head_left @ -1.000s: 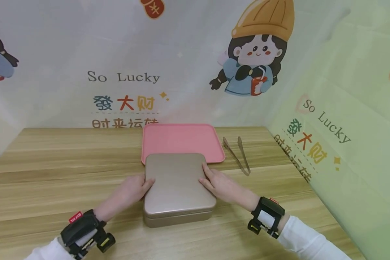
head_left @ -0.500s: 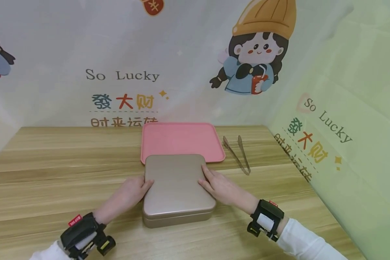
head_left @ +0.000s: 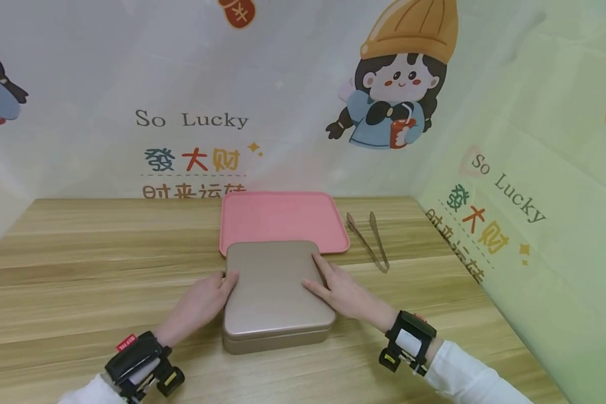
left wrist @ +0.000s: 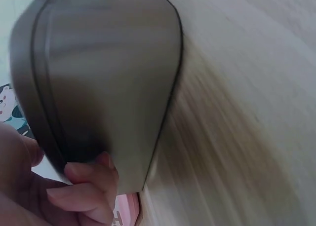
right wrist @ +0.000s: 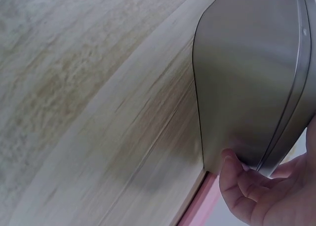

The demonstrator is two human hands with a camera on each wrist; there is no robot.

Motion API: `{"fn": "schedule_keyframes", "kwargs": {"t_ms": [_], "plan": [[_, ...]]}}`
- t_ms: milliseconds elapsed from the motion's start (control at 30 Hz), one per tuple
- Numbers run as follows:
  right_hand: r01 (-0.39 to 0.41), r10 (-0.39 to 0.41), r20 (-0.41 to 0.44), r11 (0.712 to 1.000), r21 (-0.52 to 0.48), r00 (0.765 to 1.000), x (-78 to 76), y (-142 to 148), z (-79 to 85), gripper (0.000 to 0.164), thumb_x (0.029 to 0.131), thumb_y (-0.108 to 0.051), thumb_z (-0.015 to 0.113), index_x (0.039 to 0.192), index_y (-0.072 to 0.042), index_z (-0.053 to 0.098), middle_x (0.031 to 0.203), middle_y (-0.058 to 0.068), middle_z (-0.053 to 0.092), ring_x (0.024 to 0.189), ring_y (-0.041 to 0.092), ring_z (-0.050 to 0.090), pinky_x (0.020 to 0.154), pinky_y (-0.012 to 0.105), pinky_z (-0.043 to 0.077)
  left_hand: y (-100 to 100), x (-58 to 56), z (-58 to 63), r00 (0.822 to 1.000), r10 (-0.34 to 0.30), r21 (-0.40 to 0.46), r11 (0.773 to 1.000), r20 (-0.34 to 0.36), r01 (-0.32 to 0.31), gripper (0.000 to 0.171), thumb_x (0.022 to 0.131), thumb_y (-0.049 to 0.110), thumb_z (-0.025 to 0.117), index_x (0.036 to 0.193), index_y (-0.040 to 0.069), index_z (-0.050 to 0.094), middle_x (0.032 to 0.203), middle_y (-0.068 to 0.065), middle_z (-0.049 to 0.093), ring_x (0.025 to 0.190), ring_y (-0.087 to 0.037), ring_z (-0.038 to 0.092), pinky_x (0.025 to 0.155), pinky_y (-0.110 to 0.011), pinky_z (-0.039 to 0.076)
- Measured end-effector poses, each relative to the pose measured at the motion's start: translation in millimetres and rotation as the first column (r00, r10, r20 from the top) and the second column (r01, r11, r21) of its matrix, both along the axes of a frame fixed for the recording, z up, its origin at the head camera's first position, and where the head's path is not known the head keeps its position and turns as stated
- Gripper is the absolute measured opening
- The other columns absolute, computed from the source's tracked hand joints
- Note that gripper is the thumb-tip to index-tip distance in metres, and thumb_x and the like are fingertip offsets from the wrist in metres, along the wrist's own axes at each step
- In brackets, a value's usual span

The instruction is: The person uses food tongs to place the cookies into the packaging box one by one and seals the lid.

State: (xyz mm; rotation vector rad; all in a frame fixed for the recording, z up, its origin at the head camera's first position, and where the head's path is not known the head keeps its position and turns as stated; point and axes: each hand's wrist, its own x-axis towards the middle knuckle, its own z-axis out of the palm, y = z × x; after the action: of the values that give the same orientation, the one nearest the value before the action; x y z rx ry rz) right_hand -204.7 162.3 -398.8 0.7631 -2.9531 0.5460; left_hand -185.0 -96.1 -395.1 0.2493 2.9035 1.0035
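A closed champagne-coloured metal tin box (head_left: pixel 275 297) with rounded corners stands on the table, its lid on top. My left hand (head_left: pixel 202 297) holds its left side, thumb over the lid's edge. In the left wrist view, curled fingers (left wrist: pixel 91 184) touch the box wall just below the lid seam. On the opposite side my right hand (head_left: pixel 345 289) holds the box, thumb and forefinger lying on the lid. Fingertips (right wrist: pixel 229 159) of that hand touch the side wall in the right wrist view. The inside of the tin is hidden.
Behind the box lies a pink tray (head_left: pixel 280 216), its front edge partly covered by the box. Metal tongs (head_left: pixel 376 252) lie spread to the right of the tray. A printed cloth (head_left: pixel 283 84) hangs along the back and right of the wooden table (head_left: pixel 101 252).
The lid's far edge looks slightly lower than a second ago. My right thumb has slid a little inward over the lid. Both hands stay at the box's sides.
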Motion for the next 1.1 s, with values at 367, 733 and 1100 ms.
{"fn": "schedule_keyframes", "kwargs": {"t_ms": [367,733,1100], "plan": [[0.008,-0.008,0.040,1.000,0.014,0.999,-1.0,0.9,-1.8,0.064,0.070,-0.049,0.027,0.117,-0.011,0.004,0.110,0.014,0.025,0.095,0.019,0.028,0.074,0.029,0.025,4.0,-3.9,-9.8,0.999,0.046,-0.029,0.999,0.004,-0.046,0.057,0.074,0.047,0.015,0.090,0.001,0.044,0.067,-0.006,0.045,0.055,-0.016,0.040,0.044,-0.026,0.030],[-0.006,0.004,0.028,0.997,0.076,1.000,-1.1,0.9,-3.8,0.064,0.071,-0.049,0.023,0.117,-0.009,0.001,0.111,0.014,0.024,0.096,0.018,0.027,0.075,0.027,0.024,4.7,-5.3,-7.2,0.999,0.036,0.010,0.999,0.014,-0.037,0.046,0.075,0.044,0.019,0.075,0.005,0.043,0.054,-0.005,0.038,0.049,-0.015,0.037,0.038,-0.025,0.027],[-0.047,0.046,0.025,0.996,0.077,0.999,-2.6,3.9,-5.6,0.063,0.072,-0.047,0.023,0.117,-0.009,0.000,0.113,0.013,0.022,0.097,0.018,0.026,0.076,0.027,0.023,5.1,-6.2,-6.8,1.000,0.010,0.031,0.999,0.014,-0.011,0.042,0.076,0.040,0.022,0.076,0.004,0.044,0.056,-0.005,0.038,0.049,-0.015,0.037,0.039,-0.025,0.028]]}}
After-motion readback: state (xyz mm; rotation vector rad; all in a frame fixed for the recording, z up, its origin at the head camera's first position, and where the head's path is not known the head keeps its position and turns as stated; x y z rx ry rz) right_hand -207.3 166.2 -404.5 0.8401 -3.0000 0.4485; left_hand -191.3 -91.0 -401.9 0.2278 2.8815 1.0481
